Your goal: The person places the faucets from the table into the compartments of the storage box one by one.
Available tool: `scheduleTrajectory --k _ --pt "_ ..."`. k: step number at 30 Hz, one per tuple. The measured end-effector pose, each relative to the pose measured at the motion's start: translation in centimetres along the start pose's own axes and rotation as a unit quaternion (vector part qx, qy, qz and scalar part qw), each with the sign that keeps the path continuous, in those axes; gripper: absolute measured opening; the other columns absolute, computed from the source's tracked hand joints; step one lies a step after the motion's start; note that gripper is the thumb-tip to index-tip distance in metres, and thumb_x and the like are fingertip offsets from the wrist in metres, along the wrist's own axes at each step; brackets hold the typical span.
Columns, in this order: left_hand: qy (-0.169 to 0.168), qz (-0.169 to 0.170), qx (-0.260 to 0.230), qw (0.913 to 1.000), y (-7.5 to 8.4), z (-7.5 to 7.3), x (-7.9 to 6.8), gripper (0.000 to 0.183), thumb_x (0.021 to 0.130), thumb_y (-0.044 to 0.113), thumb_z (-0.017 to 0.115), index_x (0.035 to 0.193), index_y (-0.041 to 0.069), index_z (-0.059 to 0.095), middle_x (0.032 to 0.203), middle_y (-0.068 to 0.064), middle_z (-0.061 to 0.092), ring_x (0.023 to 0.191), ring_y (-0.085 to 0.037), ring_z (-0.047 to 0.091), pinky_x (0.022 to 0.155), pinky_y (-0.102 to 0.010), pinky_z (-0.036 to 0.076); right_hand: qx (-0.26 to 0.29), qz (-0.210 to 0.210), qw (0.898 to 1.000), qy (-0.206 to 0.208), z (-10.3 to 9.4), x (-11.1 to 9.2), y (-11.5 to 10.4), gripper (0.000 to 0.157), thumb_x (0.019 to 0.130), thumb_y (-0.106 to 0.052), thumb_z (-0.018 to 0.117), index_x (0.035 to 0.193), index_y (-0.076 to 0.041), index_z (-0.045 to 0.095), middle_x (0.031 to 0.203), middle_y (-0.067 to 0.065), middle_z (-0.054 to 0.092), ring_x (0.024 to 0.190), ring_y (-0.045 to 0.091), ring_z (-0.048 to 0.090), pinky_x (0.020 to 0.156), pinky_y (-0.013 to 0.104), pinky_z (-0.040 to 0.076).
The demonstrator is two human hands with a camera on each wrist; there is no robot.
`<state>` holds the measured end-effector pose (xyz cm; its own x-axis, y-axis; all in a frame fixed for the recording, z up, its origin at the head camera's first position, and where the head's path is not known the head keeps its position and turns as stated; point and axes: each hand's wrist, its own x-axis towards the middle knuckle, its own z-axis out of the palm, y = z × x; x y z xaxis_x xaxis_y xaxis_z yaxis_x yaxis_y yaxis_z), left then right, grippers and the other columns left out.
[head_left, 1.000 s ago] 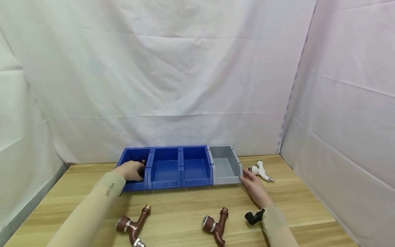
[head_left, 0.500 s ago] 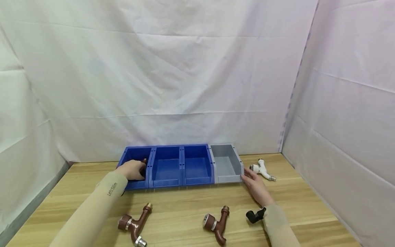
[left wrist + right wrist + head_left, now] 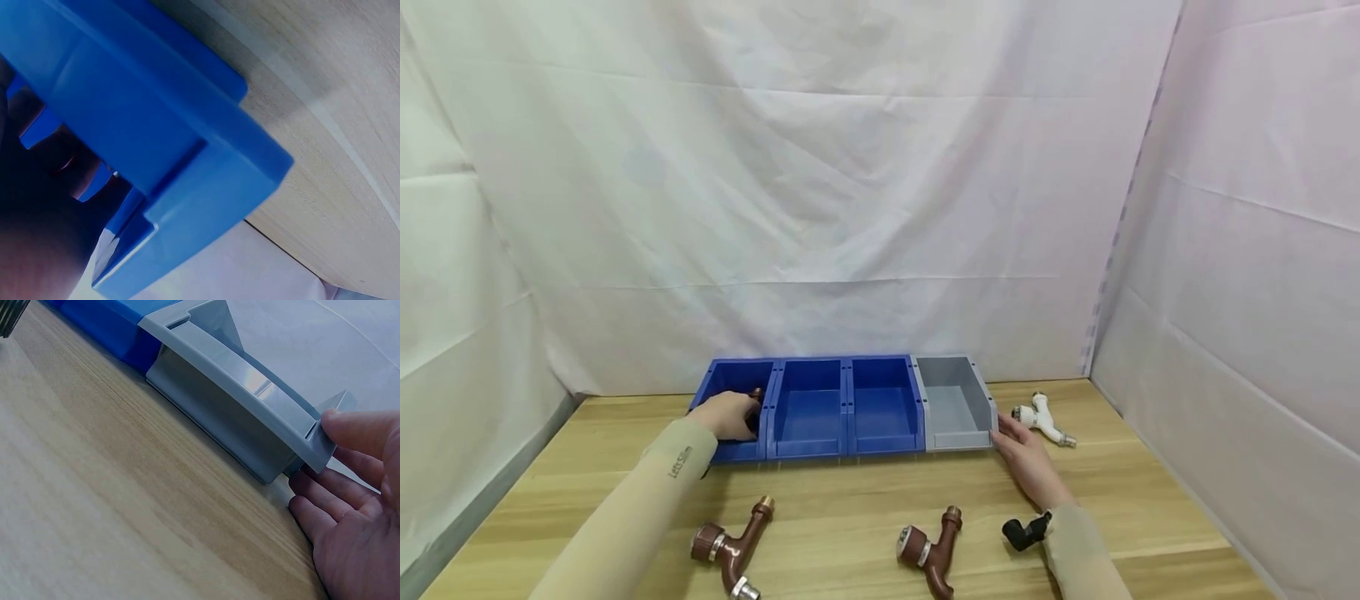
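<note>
In the head view, my left hand (image 3: 727,415) reaches into the leftmost blue bin (image 3: 730,451), fingers curled around a brown tap (image 3: 756,393) that is mostly hidden behind them. The left wrist view shows those fingers (image 3: 75,169) in dark shadow behind the blue bin wall (image 3: 134,119). At the row's other end, my right hand (image 3: 1026,460) grips the front corner of the grey bin (image 3: 958,439). In the right wrist view, its thumb lies on the grey bin's lip (image 3: 250,403), with the other fingers along and under the outer side.
Two more brown taps, one left (image 3: 733,550) and one nearer the middle (image 3: 931,554), lie in front of the bins. A black tap (image 3: 1024,532) is beside the right wrist, and a white tap (image 3: 1042,419) lies right of the grey bin. White cloth (image 3: 865,183) hangs behind.
The head view has shifted slightly, so everything appears a little further right. Both hands keep their places at the bins.
</note>
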<state>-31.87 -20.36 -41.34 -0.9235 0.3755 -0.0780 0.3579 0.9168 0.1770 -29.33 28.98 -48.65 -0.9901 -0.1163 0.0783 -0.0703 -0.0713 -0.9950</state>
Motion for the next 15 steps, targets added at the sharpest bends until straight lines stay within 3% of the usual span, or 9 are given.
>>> scheduleTrajectory --k 9,15 --pt "-0.008 -0.015 -0.006 0.9998 -0.10 -0.34 0.17 0.029 0.067 0.025 0.075 0.090 0.013 0.065 0.082 0.002 0.060 0.072 -0.015 0.054 0.062 -0.037 0.043 0.003 -0.005 1.000 -0.006 0.17 -0.06 -0.55 0.055 0.089 -0.012 0.052 0.135 0.003 0.026 0.137 0.019 0.029 0.121 0.022 0.034 0.087 0.016 0.036" --pt "-0.011 -0.011 -0.013 0.9998 0.10 -0.91 -0.09 0.026 0.068 0.025 0.074 0.088 0.013 0.062 0.069 0.003 0.052 0.064 -0.014 0.047 0.059 -0.033 0.037 0.008 -0.003 1.000 -0.011 0.06 0.05 -0.77 0.056 0.089 -0.013 0.052 0.136 0.003 0.025 0.137 0.020 0.027 0.124 0.028 0.028 0.087 0.015 0.036"
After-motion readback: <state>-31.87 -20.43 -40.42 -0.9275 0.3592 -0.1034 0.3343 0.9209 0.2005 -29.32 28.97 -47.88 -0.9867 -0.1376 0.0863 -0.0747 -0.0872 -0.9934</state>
